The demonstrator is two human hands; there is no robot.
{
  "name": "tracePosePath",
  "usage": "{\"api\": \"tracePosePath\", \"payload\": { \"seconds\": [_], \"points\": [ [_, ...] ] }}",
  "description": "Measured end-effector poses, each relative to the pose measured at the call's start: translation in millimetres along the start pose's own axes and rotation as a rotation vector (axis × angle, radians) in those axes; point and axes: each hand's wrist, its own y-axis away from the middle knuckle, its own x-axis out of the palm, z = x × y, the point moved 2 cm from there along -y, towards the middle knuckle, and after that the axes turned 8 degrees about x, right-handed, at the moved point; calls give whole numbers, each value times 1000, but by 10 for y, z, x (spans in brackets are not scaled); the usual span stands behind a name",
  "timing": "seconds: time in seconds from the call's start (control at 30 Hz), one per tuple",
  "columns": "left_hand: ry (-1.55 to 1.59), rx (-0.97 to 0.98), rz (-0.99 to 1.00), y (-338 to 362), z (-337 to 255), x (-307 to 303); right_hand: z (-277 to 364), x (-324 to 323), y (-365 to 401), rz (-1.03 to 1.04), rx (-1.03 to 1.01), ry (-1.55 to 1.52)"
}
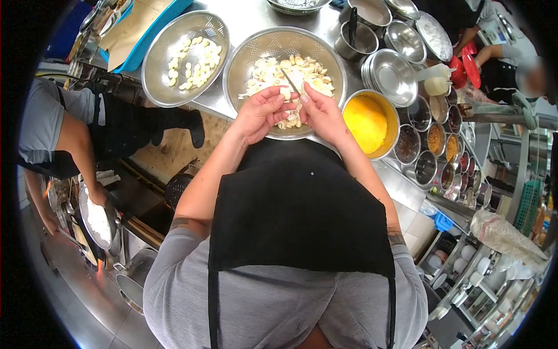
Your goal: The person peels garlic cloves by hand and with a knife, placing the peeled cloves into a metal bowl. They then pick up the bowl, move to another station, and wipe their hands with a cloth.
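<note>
Over a large perforated metal bowl [235, 64] full of garlic cloves and loose skins, both my hands are close together. My left hand [264, 113] pinches a pale garlic clove [285, 93] between its fingertips. A small knife [290, 80] is gripped in my right hand [319, 112], its dark blade pointing up and to the left beside the clove. To the left, a second colander [157, 70] holds peeled cloves. Right of my right hand stands a round metal pot [370, 123] with bright yellow contents.
Metal pots [356, 41] and stacked bowls [394, 78] stand at the upper right, above seasoning containers [426, 166]. A blue basket [152, 29] is at the upper left. One co-worker [75, 128] handles a pan at left; others are at upper right.
</note>
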Motion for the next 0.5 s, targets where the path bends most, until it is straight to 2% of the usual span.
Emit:
{"api": "tracePosePath", "payload": {
  "seconds": [0.17, 0.27, 0.37, 0.43, 0.5],
  "points": [
    [67, 31, -25, -38, 56, -88, 39, -13, -10, 21, 19, 137],
    [106, 37, -72, -53, 89, -118, 114, 35, 59, -33, -90, 98],
    [170, 24, -63, -56, 93, -108, -22, 6, -6, -106, -12, 116],
    [237, 10, -36, -47, 70, -68, -43, -33, -56, -69, 90, 182],
    [281, 13, -22, -51, 66, -59, -71, -45, -78, -35, 85, 190]
  ]
}}
